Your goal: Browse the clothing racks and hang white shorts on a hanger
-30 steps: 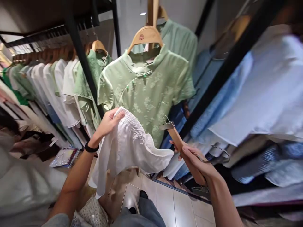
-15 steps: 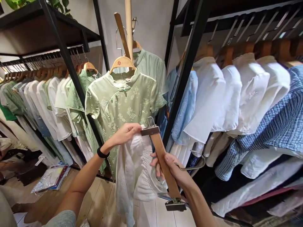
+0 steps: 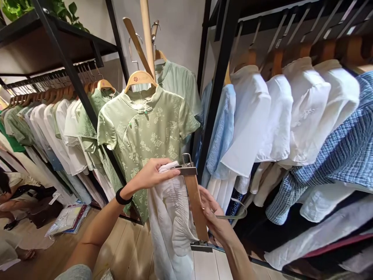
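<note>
My left hand [image 3: 154,171] pinches the gathered elastic waistband of a white garment [image 3: 170,217] beside the upper clip of a wooden clip hanger [image 3: 196,206]. Whether the garment is trousers or a skirt I cannot tell. My right hand [image 3: 214,214] is closed on the hanger's bar, which is held nearly upright. The hanger's metal hook [image 3: 239,212] points right. Its lower clip [image 3: 201,246] is by the other end of the waistband; the grip there is unclear. Right behind hangs a green short-sleeved patterned dress [image 3: 145,128] on a wooden hanger.
White tops [image 3: 250,112] and a blue woven garment [image 3: 335,144] hang on the right rack. Another rack of clothes [image 3: 52,120] runs along the left. Plastic-wrapped packets [image 3: 68,218] lie on the floor, with a person [image 3: 17,198] low at the far left. A black post [image 3: 218,89] stands nearby.
The hanger has turned more upright, and its lower clip has moved left toward the waistband. My left hand is slightly lower, still pinching the waistband. The right-hand fingers have shifted along the bar.
</note>
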### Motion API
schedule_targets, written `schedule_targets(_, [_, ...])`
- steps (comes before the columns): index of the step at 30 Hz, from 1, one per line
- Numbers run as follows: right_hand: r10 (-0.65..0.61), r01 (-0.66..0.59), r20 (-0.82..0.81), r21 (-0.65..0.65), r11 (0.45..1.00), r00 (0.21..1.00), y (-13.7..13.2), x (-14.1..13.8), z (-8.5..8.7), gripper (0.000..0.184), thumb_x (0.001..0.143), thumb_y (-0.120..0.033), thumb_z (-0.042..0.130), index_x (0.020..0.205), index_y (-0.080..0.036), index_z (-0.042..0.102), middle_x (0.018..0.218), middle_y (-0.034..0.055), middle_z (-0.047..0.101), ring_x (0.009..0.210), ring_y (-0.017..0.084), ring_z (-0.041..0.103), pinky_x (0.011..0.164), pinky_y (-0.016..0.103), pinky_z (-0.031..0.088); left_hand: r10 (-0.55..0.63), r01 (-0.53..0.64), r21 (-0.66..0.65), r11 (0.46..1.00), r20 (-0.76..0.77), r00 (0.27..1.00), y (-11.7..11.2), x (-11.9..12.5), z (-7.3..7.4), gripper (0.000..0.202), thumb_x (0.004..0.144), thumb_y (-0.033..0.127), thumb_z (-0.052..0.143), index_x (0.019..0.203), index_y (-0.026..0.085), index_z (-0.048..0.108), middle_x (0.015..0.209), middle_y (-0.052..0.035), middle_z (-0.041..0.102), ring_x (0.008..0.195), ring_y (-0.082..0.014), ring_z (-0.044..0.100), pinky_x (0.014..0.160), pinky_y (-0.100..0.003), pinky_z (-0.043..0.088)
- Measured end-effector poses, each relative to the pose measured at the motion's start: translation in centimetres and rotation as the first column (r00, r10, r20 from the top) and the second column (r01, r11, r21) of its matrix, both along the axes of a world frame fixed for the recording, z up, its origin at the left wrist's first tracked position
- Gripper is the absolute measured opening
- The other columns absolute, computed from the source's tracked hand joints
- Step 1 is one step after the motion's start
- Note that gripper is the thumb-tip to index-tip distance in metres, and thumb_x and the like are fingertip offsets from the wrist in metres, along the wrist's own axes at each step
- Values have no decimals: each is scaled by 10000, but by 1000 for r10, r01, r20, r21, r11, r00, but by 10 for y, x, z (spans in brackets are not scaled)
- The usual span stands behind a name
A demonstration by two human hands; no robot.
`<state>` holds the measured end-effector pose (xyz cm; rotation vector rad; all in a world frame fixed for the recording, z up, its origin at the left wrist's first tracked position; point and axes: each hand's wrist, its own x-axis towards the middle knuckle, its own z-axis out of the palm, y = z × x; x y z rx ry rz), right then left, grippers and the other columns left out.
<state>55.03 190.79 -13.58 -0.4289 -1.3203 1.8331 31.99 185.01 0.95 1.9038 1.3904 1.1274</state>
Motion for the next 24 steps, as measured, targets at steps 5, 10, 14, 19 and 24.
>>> schedule_targets(5, [-511, 513, -85, 14, 858, 856, -13, 23, 13, 605, 817, -586, 654, 1325, -280, 536, 1255, 112, 615, 1180, 278, 603, 994, 477, 513, 4, -4, 10, 1000, -16, 1000, 1, 13, -1, 370, 863, 492, 624, 780, 131, 605, 706, 25, 471, 661, -88, 397, 575, -193, 300])
schedule_targets(10, [-802, 656, 47, 547, 520, 596, -22, 23, 70, 545, 809, -510, 705, 1275, -242, 616, 1334, 112, 581, 1202, 278, 567, 1117, 504, 405, -18, 20, 22, 1000, -103, 995, 1, 21, -7, 380, 872, 501, 611, 770, 136, 608, 686, 30, 466, 657, -91, 395, 581, -200, 301])
schedule_targets(14, [-347, 231, 227, 417, 879, 910, -6, 0, 97, 513, 810, -616, 654, 1119, -206, 665, 1128, 103, 689, 1028, 234, 649, 978, 411, 527, -16, 20, 29, 999, -142, 990, 0, 22, -13, 394, 875, 527, 597, 881, 139, 657, 755, 6, 561, 695, -110, 450, 618, -207, 349])
schedule_targets(19, [-242, 188, 137, 319, 929, 961, 4, -12, 89, 450, 741, -542, 764, 1007, -199, 647, 1046, 75, 696, 980, 200, 653, 926, 336, 527, -18, 20, 16, 1000, -126, 992, -4, 17, -15, 418, 866, 549, 608, 892, 137, 671, 764, 2, 602, 697, -111, 486, 620, -199, 372])
schedule_targets(24, [-361, 318, 46, 383, 867, 931, 6, 0, 87, 380, 767, -538, 745, 943, -216, 647, 986, 57, 683, 942, 189, 631, 851, 307, 527, 10, 9, 110, 994, -176, 984, -7, 4, -11, 349, 916, 497, 559, 868, 157, 626, 767, 14, 606, 689, -95, 509, 643, -184, 389])
